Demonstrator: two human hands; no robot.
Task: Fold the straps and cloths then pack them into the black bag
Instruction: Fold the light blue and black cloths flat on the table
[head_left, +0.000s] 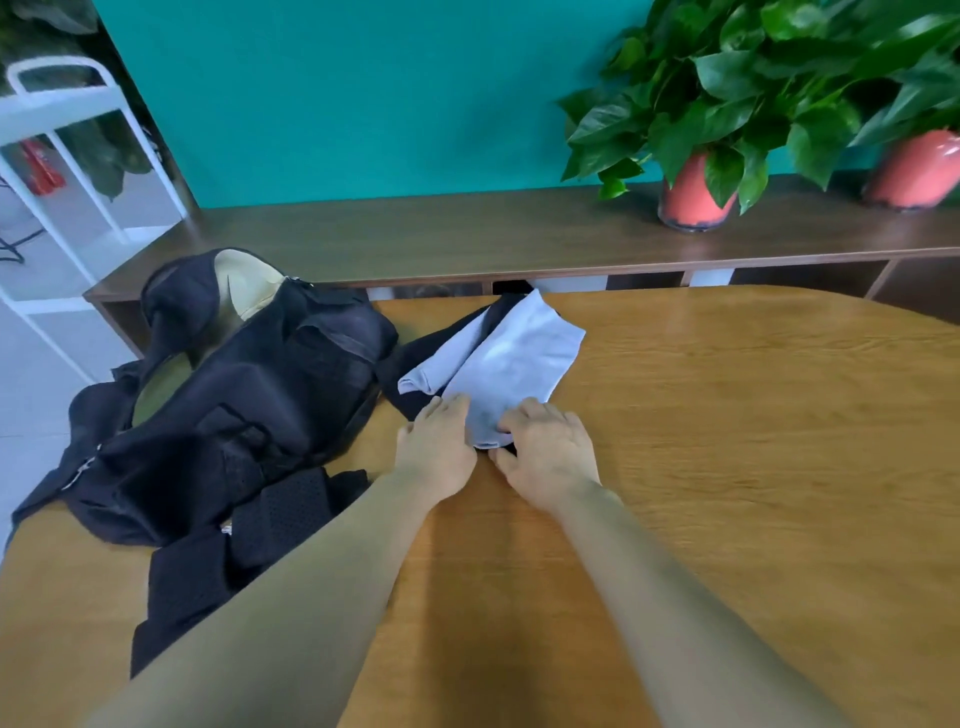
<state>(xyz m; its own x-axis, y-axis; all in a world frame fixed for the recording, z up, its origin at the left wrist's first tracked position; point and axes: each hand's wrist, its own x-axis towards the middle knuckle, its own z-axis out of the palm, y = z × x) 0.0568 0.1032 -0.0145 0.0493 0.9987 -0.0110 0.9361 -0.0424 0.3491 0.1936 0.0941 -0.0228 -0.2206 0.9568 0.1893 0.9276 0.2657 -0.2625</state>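
Left grip (436, 441) presses flat, right grip (545, 447) pinches soft pale-blue folded cloth (514, 358) on woodgrain table (727, 415).

Black bag (249, 395): soft fabric, slumped on the left side of the tabletop (727, 415), top opening unzipped, tan lining exposed. Black mesh straps (280, 514): padded, lying in a loose overlapping heap against the bag's near side. Pale blue cloth (519, 358): folded lengthwise, laid diagonally over a dark cloth (415, 353), just right of the bag.
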